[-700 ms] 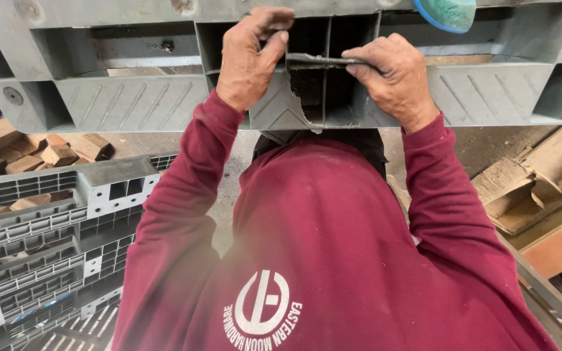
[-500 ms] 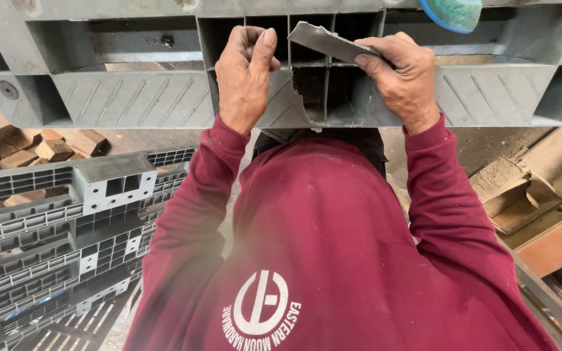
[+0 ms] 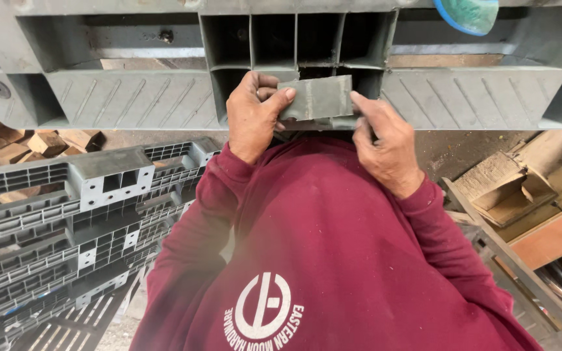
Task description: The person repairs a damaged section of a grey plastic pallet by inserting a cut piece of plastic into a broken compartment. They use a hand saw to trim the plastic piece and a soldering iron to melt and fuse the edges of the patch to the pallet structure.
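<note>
In front of the chest, seen from the head camera, both hands meet on a flat grey plastic piece [image 3: 317, 99], a small rectangular slab held level against the edge of a large grey plastic pallet [image 3: 131, 97]. The left hand [image 3: 253, 120] closes on the piece's left end, thumb pressed across its front face and fingers curled behind it, so the grip is tight on the slab. The right hand [image 3: 385, 146] takes the opposite end, its fingertips touching the right edge and the thumb lying below; how far its fingers wrap behind the piece cannot be told. Directly behind the grip lie the pallet's open square cells, dark inside, with ribbed slanted faces spreading away to either side of the hands. Above and to the right of the grip a blue-green rounded object [image 3: 469, 13] shows at the pallet's top edge. Below the grip the dark red sleeves and sweatshirt [image 3: 333, 260] fill the middle. Well to the left of the hands more grey pallets [image 3: 66, 221] are stacked, with wooden blocks [image 3: 47, 142] beyond them; well to the right sits a wooden box [image 3: 508, 192]
</note>
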